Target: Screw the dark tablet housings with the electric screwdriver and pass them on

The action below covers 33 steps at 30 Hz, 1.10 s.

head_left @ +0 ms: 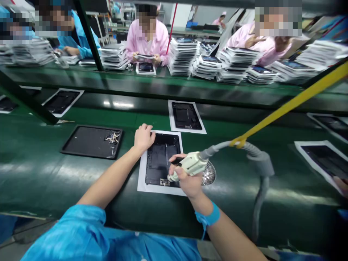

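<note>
My left hand (143,139) rests on the upper left corner of a black tablet back housing (160,159), which lies flat on a white paper sheet (143,181). My right hand (187,180) is shut around a cream electric screwdriver (191,165), with its tip low over the housing's lower part. Its grey hose (217,146) runs up to the right. The fingers of my right hand and the tool hide part of the housing's right side. Just beyond that hand sits a round metal dish of small screws (209,173).
A black tray (81,141) with small metal parts lies to my left on the green conveyor belt (89,174). More housings on white sheets surround me. A yellow strap (293,103) crosses the right side. Across the line, co-workers sit behind tall stacks of tablets (181,56).
</note>
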### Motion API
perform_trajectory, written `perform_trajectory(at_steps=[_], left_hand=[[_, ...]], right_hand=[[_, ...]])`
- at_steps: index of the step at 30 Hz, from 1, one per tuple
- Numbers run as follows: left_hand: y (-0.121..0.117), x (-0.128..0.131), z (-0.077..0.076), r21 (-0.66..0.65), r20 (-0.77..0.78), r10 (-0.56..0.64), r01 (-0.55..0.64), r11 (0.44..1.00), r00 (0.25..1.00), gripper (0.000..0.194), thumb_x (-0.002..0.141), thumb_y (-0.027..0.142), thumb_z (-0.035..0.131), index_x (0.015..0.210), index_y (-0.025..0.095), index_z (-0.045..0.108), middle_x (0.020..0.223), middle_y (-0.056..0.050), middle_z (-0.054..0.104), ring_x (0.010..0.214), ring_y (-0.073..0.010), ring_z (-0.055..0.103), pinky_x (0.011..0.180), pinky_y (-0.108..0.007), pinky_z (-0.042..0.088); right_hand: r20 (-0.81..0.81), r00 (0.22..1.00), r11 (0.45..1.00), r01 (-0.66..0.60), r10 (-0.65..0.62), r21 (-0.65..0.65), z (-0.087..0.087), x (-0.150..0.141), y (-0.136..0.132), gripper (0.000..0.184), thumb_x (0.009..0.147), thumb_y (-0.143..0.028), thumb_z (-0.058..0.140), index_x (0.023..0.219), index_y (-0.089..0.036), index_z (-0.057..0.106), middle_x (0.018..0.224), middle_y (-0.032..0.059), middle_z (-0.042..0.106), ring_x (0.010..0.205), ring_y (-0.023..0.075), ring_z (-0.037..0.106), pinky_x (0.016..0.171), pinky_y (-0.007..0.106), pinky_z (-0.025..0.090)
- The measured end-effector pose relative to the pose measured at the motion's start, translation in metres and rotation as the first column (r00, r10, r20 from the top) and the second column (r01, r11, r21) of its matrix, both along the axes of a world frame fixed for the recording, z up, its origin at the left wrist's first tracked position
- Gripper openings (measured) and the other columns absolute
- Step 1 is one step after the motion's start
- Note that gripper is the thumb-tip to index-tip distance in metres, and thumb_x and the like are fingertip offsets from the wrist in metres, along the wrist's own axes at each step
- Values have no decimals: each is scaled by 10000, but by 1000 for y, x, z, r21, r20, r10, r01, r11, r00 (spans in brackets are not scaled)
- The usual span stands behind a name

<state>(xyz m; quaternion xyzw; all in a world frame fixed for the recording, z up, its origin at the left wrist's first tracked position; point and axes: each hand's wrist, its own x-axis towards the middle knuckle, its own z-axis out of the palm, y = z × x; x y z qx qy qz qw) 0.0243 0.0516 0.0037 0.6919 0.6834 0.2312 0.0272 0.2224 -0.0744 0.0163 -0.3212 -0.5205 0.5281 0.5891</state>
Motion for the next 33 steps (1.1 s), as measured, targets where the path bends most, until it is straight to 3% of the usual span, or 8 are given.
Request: perform_trajectory(at_steps=[3,7,10,14,17,22,27,33], left_hand=[[-34,-20,16,-222,-148,31,-64,973,989,365,968,520,558,924,195,719,927,-139,717,918,-319,710,773,-390,535],[-83,-23,32,-520,-255,-51,-93,849,966,530,948,663,505,827,187,705,839,-157,748,895,-345,742,742,-387,548],[-111,-8,32,-589,-250,-95,-73,805,964,415,1032,500,424,1018,181,689,989,-165,775,991,-330,749,795,-376,548],[-115,-3,28,-550,-249,-37,-110,828,968,308,1077,333,356,1128,180,618,1055,-162,770,1023,-307,748,830,-366,536],[-90,-23,34,-423,-202,45,-128,897,978,271,1069,320,400,1146,166,609,1033,-165,769,1005,-304,748,847,-362,529],[-7,-75,55,-151,78,82,-69,986,994,264,1007,295,490,1113,161,690,1085,-121,780,1017,-258,726,873,-305,522],[69,-113,68,-96,41,350,-345,933,936,380,994,280,421,1126,85,719,1066,-155,776,968,-255,719,815,-296,525],[106,-122,76,-147,-149,428,-448,882,892,423,945,233,432,1175,-12,687,1114,-320,715,1014,-403,705,823,-459,545]], right_hand=[[-94,988,991,125,-121,46,14,23,10,264,869,-334,776,1077,-237,644,894,15,703,496,129,620,380,260,530],[-66,937,931,349,-344,104,19,57,23,209,862,-302,785,1006,-203,671,865,24,713,519,127,634,425,254,529],[2,909,900,413,-417,138,16,74,29,182,864,-288,781,976,-191,675,783,13,700,527,126,621,459,254,518],[88,879,875,448,-469,183,13,82,30,160,865,-300,764,939,-179,692,716,14,685,540,143,620,470,267,515],[157,860,869,454,-486,198,15,83,29,169,862,-325,760,917,-174,709,655,8,664,540,155,626,476,272,521],[183,827,843,495,-532,210,17,82,31,239,822,-373,776,940,-173,722,751,44,733,517,161,644,482,287,560],[242,798,827,488,-552,280,15,82,33,189,840,-356,750,938,-195,735,786,49,761,648,202,722,670,342,638],[231,816,831,446,-530,333,14,83,32,142,856,-294,750,976,-220,738,865,44,778,730,206,754,721,328,640]])
